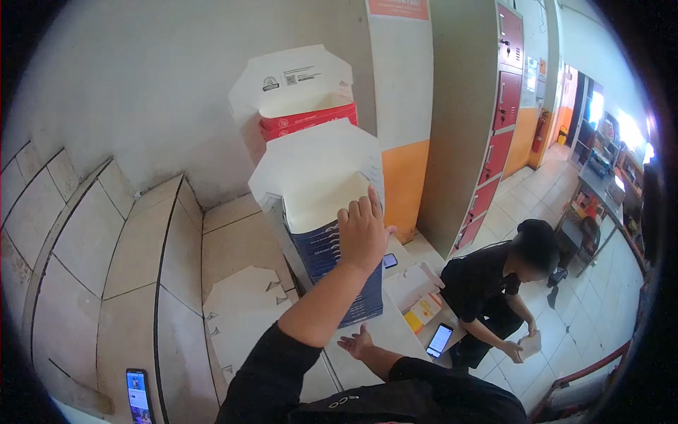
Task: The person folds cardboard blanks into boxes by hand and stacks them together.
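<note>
A tall stack of dark blue cardboard food boxes stands in front of me, the top one with its white lid raised. My left hand is at the near right corner of the top box, fingers bent over its edge and index finger pointing up. Low beside the foot of the stack, my right hand is held palm up with its fingers apart, holding nothing. Behind the blue stack rises another stack of red boxes, its white lid also up.
A flat white carton lies on the left, with a phone nearby. A seated person on the right holds a small brown item. Another phone and an open carton lie between us. Red-door lockers stand behind.
</note>
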The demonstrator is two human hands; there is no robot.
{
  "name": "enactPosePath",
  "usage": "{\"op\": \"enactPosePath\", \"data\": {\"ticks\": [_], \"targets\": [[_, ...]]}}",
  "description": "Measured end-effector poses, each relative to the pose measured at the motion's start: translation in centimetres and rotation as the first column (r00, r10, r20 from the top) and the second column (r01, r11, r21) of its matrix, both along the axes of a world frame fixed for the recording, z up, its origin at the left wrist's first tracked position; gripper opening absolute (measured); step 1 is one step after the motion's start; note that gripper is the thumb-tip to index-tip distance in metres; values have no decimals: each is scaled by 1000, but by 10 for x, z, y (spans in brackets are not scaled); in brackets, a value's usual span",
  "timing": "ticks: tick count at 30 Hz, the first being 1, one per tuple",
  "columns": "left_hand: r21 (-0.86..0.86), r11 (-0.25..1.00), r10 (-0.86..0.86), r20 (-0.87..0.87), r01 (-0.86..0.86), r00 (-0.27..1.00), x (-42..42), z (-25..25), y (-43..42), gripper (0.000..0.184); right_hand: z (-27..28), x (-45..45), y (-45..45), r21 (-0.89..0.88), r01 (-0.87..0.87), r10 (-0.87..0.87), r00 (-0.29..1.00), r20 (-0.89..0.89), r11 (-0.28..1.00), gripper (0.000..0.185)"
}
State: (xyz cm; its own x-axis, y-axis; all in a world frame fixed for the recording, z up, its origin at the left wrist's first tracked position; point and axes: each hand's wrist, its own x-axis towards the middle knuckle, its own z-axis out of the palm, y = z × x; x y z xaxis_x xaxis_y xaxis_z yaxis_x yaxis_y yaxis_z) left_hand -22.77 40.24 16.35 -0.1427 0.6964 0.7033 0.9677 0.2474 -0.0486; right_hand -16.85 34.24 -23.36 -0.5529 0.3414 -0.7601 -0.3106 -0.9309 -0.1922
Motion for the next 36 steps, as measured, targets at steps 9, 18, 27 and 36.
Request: {"op": "enactPosePath", "data": {"ticks": [9,18,27,36], "targets": [[245,969,58,-108,-30,992,2,-22,30,28,-14,37,-4,30,-11,10,1000,24,999,90],[136,990,-23,-27,27,999,9,-6,2,45,-17,47,-5,61,3,-6,999,46,998,87],[-173,958,-213,115,231,970,-11,-76,-146,69,-14,76,2,87,45,-45,999,4,995,86],[-857,500,325,318,123,891,-119,-174,-291,109,-33,119,-13,-12,119,-118,992,52,993,89]]}}
